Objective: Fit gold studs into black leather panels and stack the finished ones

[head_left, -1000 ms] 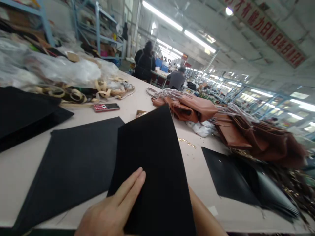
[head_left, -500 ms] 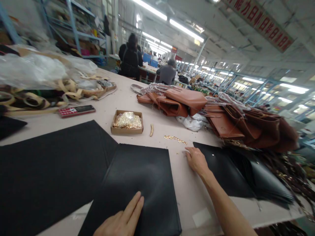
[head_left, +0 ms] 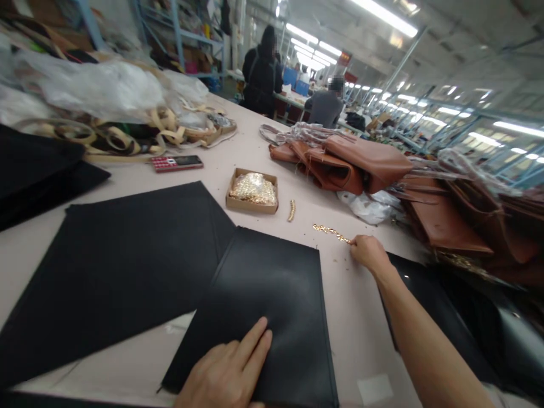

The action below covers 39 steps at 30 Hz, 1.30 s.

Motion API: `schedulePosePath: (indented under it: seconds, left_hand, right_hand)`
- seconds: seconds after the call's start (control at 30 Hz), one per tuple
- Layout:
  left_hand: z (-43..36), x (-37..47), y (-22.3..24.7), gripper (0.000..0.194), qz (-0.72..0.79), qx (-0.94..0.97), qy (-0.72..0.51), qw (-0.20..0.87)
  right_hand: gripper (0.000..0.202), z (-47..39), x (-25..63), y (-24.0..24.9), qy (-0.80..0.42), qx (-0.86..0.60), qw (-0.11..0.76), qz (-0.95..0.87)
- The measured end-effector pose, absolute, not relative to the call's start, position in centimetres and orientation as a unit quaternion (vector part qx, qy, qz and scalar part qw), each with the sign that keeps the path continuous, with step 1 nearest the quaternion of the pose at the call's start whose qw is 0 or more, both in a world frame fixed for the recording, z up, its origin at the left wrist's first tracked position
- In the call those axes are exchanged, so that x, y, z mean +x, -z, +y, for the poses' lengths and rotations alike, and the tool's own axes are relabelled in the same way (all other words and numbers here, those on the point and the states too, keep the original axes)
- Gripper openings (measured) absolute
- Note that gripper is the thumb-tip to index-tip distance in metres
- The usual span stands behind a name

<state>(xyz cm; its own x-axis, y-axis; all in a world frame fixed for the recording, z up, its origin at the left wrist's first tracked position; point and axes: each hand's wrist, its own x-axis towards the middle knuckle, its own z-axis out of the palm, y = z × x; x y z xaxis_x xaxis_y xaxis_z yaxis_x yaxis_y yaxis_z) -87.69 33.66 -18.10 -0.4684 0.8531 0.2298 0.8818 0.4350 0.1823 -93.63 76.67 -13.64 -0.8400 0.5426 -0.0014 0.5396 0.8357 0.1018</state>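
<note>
My left hand (head_left: 229,368) lies with its fingers stretched out on a black leather panel (head_left: 287,283) in front of me. To the right, my right hand (head_left: 370,254) has its fingertips closed on the near end of a gold chain (head_left: 328,230); the rest of that chain lies on the table. A shorter piece of gold chain (head_left: 291,211) is a little farther left. Beside it stands a small cardboard box (head_left: 250,206) filled with gold chain pieces in clear plastic. Another black panel (head_left: 140,260) lies at the left, meeting the edge of the one under my left hand.
Brown leather bags (head_left: 365,158) are heaped at the back right. A stack of black glossy panels (head_left: 450,317) lies right of my forearm. A red phone (head_left: 177,163), plastic wrapping (head_left: 97,82) and beige strips are at the left. Two people sit in the background.
My right hand has moved onto the near end of the gold chain and closed on it. My left hand still rests on the panel. The camera view has turned somewhat right.
</note>
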Motion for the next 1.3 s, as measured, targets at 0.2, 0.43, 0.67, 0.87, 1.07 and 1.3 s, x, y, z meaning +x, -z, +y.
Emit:
schedulePosePath:
  seconds: [0.2, 0.43, 0.67, 0.87, 1.07, 1.3]
  left_hand:
    - [33.9, -86.8, 17.0, 0.062, -0.854, -0.497, 0.156, 0.007]
    - [33.6, -87.3, 16.7, 0.054, -0.831, -0.522, 0.19, 0.036]
    - [33.5, -87.2, 17.2, 0.051, -0.819, -0.537, 0.193, 0.062]
    - [33.5, -87.3, 17.2, 0.051, -0.817, -0.538, 0.199, 0.059]
    - [33.6, -87.5, 17.2, 0.05, -0.815, -0.54, 0.205, 0.051]
    - [33.5, -87.4, 17.2, 0.052, -0.815, -0.539, 0.205, 0.047]
  right_hand:
    - [0.029, 77.2, -94.7, 13.1, -0.02, 0.324, 0.015, 0.946]
    - [0.035, 69.4, -92.0, 12.4, 0.131, 0.265, 0.008, 0.955]
    - [0.026, 55.7, -87.1, 13.0, 0.438, 0.117, 0.114, 0.884]
    - [0.018, 53.8, -87.0, 12.3, 0.38, 0.072, 0.154, 0.909]
    - [0.018, 53.4, -87.5, 11.9, 0.347, 0.06, 0.178, 0.919]
    - [0.016, 53.8, -88.6, 12.3, 0.331, 0.076, 0.232, 0.912]
